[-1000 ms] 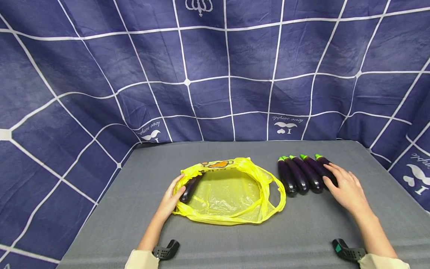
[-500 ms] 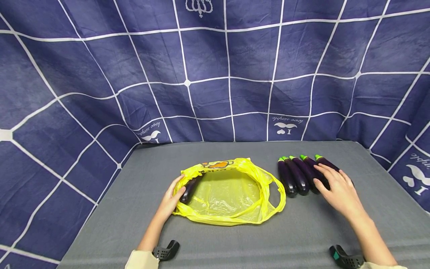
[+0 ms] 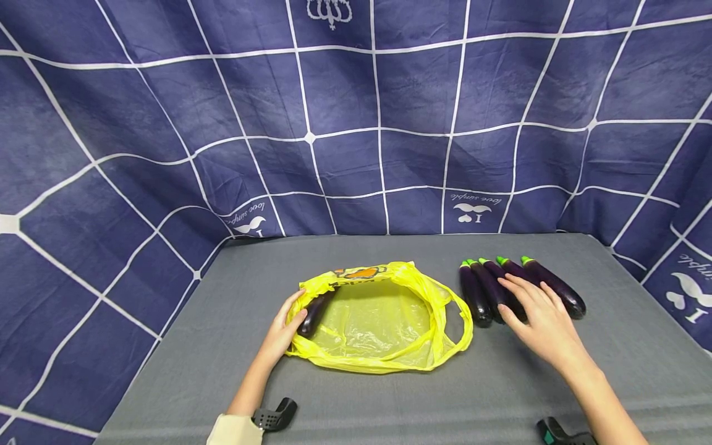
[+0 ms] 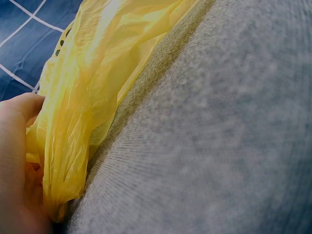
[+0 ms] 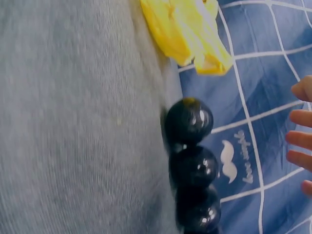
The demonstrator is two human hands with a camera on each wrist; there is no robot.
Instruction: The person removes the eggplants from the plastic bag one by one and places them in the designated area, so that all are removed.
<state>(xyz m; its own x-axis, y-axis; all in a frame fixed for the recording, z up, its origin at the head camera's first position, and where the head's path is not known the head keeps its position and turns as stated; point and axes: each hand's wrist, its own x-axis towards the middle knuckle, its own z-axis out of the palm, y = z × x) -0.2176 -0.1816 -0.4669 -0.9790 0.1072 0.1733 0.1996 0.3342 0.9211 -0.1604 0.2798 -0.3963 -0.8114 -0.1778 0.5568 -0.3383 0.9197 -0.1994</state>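
Observation:
A yellow plastic bag (image 3: 389, 363) lies on its side on the grey table, its mouth spread wide. My left hand (image 3: 282, 327) pinches the bag's left edge, the thumb inside the opening. One dark purple eggplant (image 3: 314, 314) is in the bag, close to that thumb. To the right of the bag, several eggplants (image 3: 474, 300) with green stem ends lie side by side. My right hand (image 3: 542, 321) hovers over the middle of this row, fingers spread and holding nothing. In the right wrist view, its fingers (image 5: 300, 139) stand apart from the eggplants' round ends (image 5: 190, 119).
A grey cloth-covered table (image 3: 356, 408) carries everything. Behind it and at the sides hangs a blue curtain (image 3: 356, 161) with white lines. The bag's handle loop (image 3: 468, 315) reaches close to the leftmost eggplant of the row.
My right hand has moved left along the row, from the rightmost eggplant to the middle ones, uncovering the rightmost. The left hand and the bag have stayed in place.

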